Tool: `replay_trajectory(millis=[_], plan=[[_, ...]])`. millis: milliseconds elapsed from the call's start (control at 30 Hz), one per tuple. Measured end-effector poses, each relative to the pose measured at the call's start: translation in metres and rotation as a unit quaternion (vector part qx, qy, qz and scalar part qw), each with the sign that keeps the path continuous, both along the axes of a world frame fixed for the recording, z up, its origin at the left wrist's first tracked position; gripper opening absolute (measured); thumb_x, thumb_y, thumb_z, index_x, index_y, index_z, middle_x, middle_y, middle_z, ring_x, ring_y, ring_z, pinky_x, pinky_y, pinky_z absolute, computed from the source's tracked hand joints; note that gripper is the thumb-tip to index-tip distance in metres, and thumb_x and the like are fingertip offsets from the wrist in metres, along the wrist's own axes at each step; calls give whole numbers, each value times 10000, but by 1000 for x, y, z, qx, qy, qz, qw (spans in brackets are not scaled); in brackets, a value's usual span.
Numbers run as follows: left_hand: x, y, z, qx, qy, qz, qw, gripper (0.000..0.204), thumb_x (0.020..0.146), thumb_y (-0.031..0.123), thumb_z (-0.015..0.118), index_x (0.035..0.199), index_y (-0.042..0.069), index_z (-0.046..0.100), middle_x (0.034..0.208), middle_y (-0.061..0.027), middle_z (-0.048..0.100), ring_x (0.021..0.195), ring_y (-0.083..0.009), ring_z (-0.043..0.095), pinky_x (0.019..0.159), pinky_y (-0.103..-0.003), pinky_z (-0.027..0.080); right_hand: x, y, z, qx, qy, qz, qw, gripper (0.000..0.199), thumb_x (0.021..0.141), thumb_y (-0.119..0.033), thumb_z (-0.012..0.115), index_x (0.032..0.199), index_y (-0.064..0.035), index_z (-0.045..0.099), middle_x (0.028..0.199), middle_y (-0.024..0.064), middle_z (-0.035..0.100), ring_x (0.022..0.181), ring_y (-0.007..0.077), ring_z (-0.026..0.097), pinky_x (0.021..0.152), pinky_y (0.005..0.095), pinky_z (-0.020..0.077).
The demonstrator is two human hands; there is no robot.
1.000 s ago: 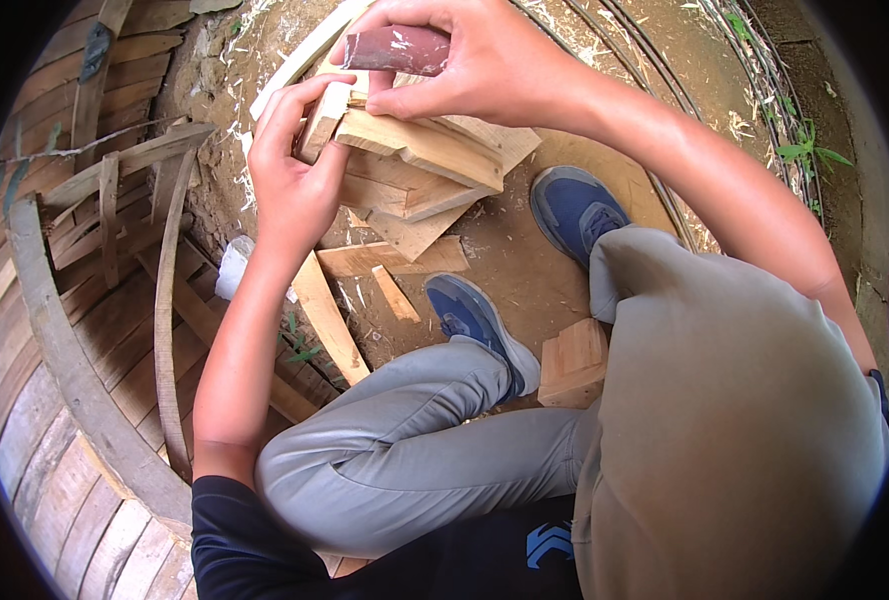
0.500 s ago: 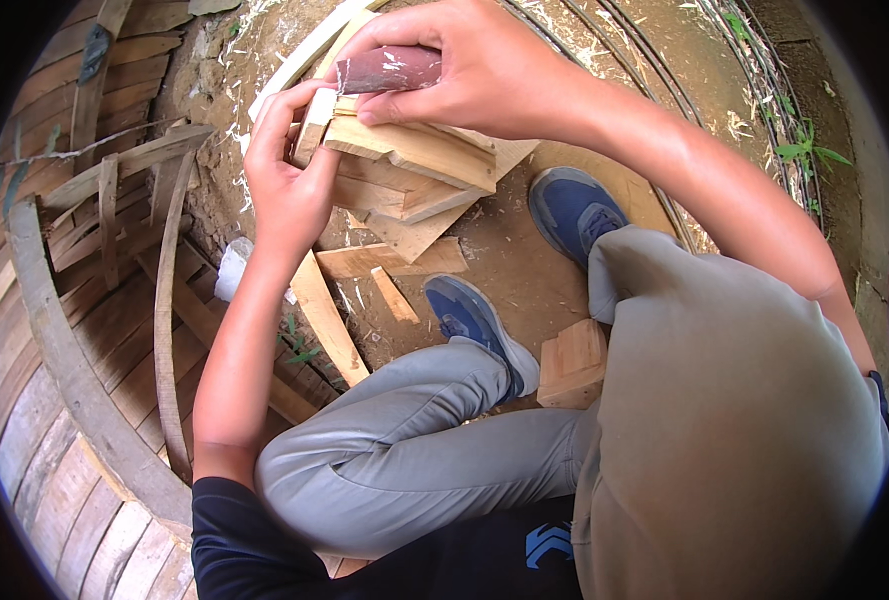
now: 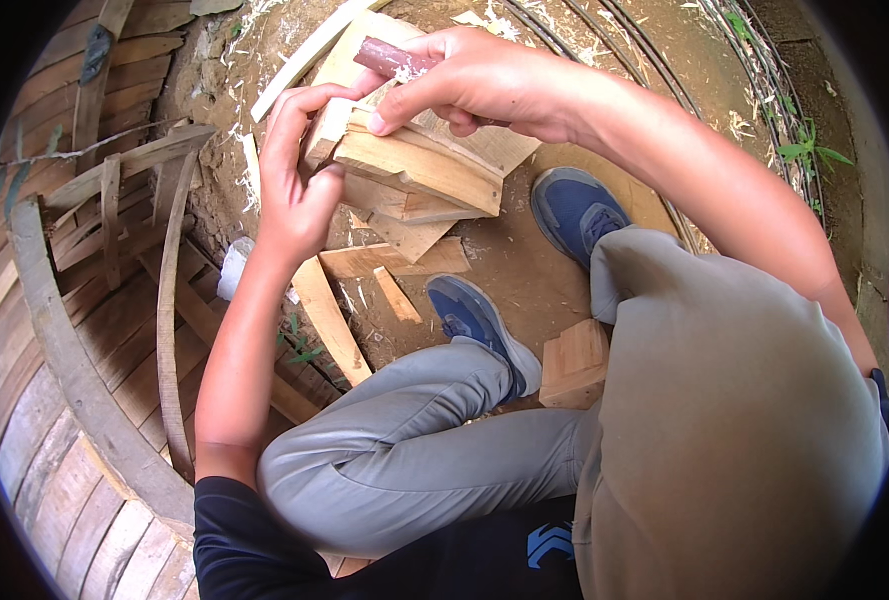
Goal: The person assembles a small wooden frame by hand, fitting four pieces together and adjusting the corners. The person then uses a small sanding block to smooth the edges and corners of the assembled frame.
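Note:
My left hand (image 3: 300, 205) curls its fingers and thumb around a short wooden block (image 3: 326, 132) at the left end of a thick, notched piece of wood (image 3: 420, 170). In my right hand (image 3: 480, 80) is a reddish-brown strip that looks like folded sandpaper (image 3: 393, 60), flecked with pale dust. Its end sticks out to the left past my fingers. My right thumb rests on the top of the notched wood close to the block. Under the notched wood lie stacked boards (image 3: 400, 232); my right hand hides part of the upper surface.
Offcuts (image 3: 330, 315) and shavings lie on the dirt floor by my blue shoes (image 3: 475, 320). A wooden block (image 3: 573, 365) stands near my knee. Curved planks and a frame (image 3: 60, 320) fill the left side. Dark rods (image 3: 635, 40) run along the upper right.
My right hand has shifted slightly right and turned, so the sandpaper now tilts upward to the left, off the wood. My left hand stays around the block, which shows more.

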State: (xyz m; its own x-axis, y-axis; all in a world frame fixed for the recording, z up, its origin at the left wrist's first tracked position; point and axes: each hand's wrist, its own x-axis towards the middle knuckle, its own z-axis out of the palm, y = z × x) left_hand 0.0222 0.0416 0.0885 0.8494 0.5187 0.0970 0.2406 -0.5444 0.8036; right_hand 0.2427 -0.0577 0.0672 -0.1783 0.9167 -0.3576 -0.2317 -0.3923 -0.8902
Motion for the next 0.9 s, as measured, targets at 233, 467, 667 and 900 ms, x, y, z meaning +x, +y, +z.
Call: replay_trajectory(millis=[233, 467, 667, 900], plan=[[-1, -14, -2, -43, -5, 58, 997, 331, 883, 233, 643, 1120, 11, 582, 1020, -96, 564, 985, -202, 555, 929, -322, 432, -10, -3, -4, 34, 24, -7, 999, 446, 818, -336, 826, 1196, -115, 736, 918, -64, 661, 771, 17, 511, 617, 227, 393], [-5, -20, -10, 31, -61, 99, 993, 318, 842, 292, 618, 935, -8, 564, 895, -107, 538, 838, -213, 512, 789, -338, 424, -15, -6, -9, 47, 46, 44, 997, 481, 791, -190, 867, 1238, -86, 724, 916, -43, 669, 716, 27, 531, 588, 222, 400], [-9, -21, -15, 72, -90, 94, 989, 280, 828, 258, 600, 903, -8, 553, 867, -119, 534, 814, -235, 506, 768, -360, 423, -16, -8, -10, 57, 59, 56, 995, 487, 789, -201, 873, 1240, -88, 728, 951, -32, 685, 723, 27, 540, 594, 217, 401], [-11, -20, -16, 87, -95, 93, 987, 266, 834, 244, 598, 910, -7, 555, 870, -120, 533, 813, -238, 507, 771, -363, 424, -22, -5, -20, 120, 40, 40, 991, 449, 795, -199, 878, 1205, -83, 736, 968, -26, 690, 762, 35, 555, 636, 227, 413]])
